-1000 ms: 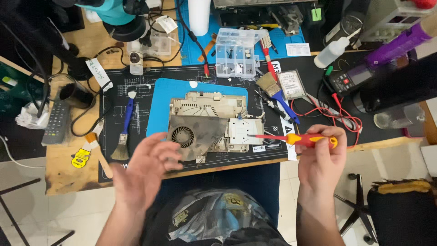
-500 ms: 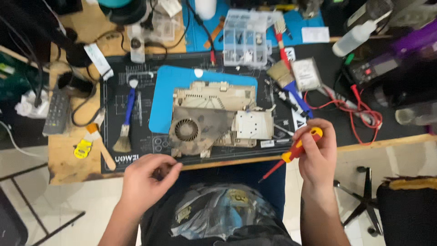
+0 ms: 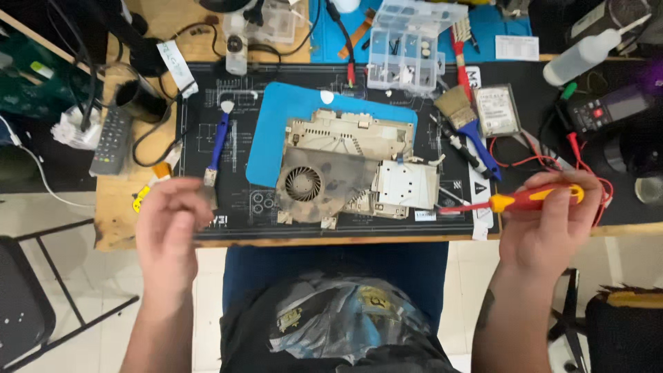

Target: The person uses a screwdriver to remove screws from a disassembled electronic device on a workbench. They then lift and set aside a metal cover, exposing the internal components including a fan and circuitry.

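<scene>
At the near edge of the desk [image 3: 124, 228], the right hand [image 3: 549, 228] has its grip closed around a red and yellow screwdriver [image 3: 525, 201], held nearly level with the red shaft pointing left toward the dusty metal assembly [image 3: 352, 166]; the tip lies just beside the assembly's silver plate, and whether it touches cannot be told. That assembly, with a round fan [image 3: 304, 185] at its lower left, lies partly on a blue mat [image 3: 276, 131] in the middle of the black work mat [image 3: 200, 103]. The left hand [image 3: 169, 221] hovers over the desk's front edge, blurred, fingers loosely curled; whether its grip has hold of anything cannot be told. Just beside it lies a small brush with a blue handle [image 3: 218, 141]. Farther back sit a clear compartment box [image 3: 407, 48], a larger blue-handled paintbrush [image 3: 469, 128], a hard drive [image 3: 497, 110] and a white squeeze bottle [image 3: 587, 55]. A grey remote control [image 3: 110, 141] rests on the left.
</scene>
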